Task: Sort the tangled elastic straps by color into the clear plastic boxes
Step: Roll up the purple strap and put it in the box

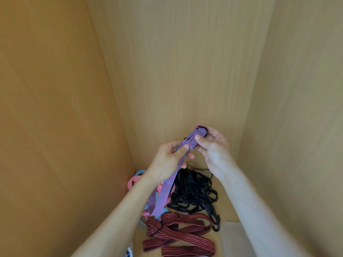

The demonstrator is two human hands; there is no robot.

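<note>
nearest the camera, both bare forearms enter from the near edge and converge toward the centre. between them, red-and-black striped straps (178, 236) lie in loose crossed folds on the wooden surface (228, 204). just right of these, the corner of a clear plastic box (232, 232) shows, mostly hidden behind the right forearm; its contents cannot be determined.

farther away, a black strap pile (193, 188) lies tangled at the centre, with a black plastic hook (215, 217) extending from its near right side toward the box. pink straps (132, 182) and light blue straps (140, 172) lie left of the pile, against the left wall and partly behind the left forearm.

both hands are raised above the pile.
- left hand (172, 154): thumb and fingers pinch the blue-and-red striped strap (167, 191) just below its bunched upper end.
- right hand (213, 147): thumb and curled fingers grip the bunched upper end of the same strap, where a dark end hook (205, 131) protrudes.

from the left hand the strap hangs down and to the left as a doubled flat band. its lower end reaches the pink and light blue straps.

plain wood-grain panels (185, 62) enclose the scene on the left, far and right sides.
</note>
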